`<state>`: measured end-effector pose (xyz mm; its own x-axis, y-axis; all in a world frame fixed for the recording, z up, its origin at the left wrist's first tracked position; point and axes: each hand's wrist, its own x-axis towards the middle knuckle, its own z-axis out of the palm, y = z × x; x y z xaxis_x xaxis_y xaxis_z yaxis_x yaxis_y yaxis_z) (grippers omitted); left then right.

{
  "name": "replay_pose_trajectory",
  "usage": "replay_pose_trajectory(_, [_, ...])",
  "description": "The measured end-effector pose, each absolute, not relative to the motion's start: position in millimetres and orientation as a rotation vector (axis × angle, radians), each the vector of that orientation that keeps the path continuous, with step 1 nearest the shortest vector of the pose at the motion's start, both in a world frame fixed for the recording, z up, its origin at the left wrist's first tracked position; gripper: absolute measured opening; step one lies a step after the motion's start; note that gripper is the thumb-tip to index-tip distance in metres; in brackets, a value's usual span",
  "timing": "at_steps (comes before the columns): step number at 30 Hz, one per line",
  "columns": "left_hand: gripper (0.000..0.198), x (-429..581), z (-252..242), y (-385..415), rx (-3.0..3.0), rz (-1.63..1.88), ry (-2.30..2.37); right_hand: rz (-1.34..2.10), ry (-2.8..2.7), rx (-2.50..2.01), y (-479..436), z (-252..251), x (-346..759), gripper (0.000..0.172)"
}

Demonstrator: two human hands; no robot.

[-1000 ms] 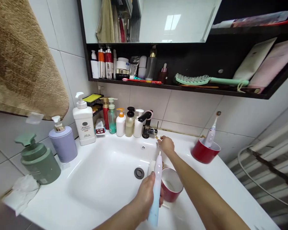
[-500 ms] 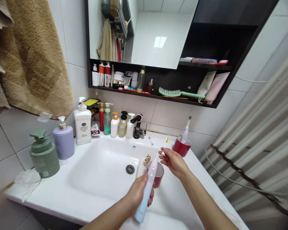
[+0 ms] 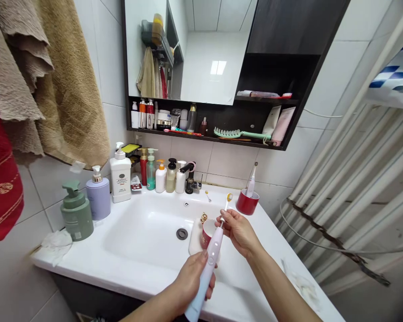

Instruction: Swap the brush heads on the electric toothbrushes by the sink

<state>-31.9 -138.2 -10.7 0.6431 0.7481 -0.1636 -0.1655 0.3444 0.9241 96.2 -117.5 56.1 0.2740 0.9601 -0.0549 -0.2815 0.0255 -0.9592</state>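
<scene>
My left hand [image 3: 195, 278] is wrapped round an electric toothbrush handle [image 3: 208, 268], pink at the top and fading to light blue at its lower end. At the handle's tip, my right hand [image 3: 237, 230] pinches a white toothbrush head [image 3: 228, 200] with yellowish bristles. The brush head's base sits against the thin metal shaft; whether it is pushed fully on, I cannot tell. Just behind the handle, a red cup [image 3: 206, 236] with a pale inside stands on a white ledge in the basin, partly hidden by my hands.
The white sink [image 3: 137, 250] has a black faucet [image 3: 190, 179]. Pump bottles [image 3: 121, 176] line its left and back edges. Another red cup [image 3: 243, 205] holds a second electric toothbrush [image 3: 251, 184] at the back right. A dark mirror cabinet [image 3: 228, 114] hangs above, and white pipes [image 3: 336, 179] run at right.
My right hand has brought the brush head down onto the handle's tip, where it was apart before. The camera view has shifted, showing a red towel at the left.
</scene>
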Motion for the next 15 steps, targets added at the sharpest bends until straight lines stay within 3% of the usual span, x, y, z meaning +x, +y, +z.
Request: replay_pose_trajectory(15, [0.054,-28,-13,-148,0.947,0.713,0.693,1.140,-0.904,-1.223,-122,56,85,0.025])
